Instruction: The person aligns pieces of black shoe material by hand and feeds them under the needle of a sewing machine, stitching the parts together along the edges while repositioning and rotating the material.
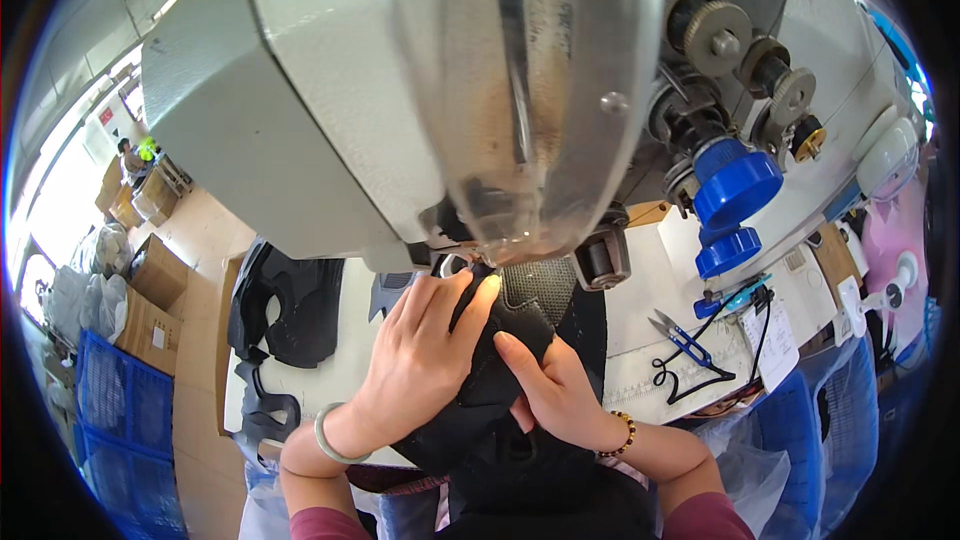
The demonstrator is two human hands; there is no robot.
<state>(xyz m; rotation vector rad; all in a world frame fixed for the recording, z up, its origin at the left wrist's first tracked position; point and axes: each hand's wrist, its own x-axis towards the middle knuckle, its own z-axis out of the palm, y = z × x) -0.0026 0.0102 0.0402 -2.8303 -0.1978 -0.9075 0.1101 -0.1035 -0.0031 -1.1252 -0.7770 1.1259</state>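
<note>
Under the head of a large pale sewing machine, both my hands are on a black fabric piece. My left hand lies on its left side, fingertips closed on the edge right by the needle area, which the clear guard and my fingers partly hide. A pale bangle circles that wrist. Lower and to the right, my right hand grips the piece between thumb and bent fingers; a beaded bracelet is on its wrist. Grey mesh shows just beyond my fingers.
Cut black pieces are stacked at the left of the white table. Blue-handled thread snips and a black cord lie to the right, near a paper slip. Blue crates and cardboard boxes stand on the floor at left.
</note>
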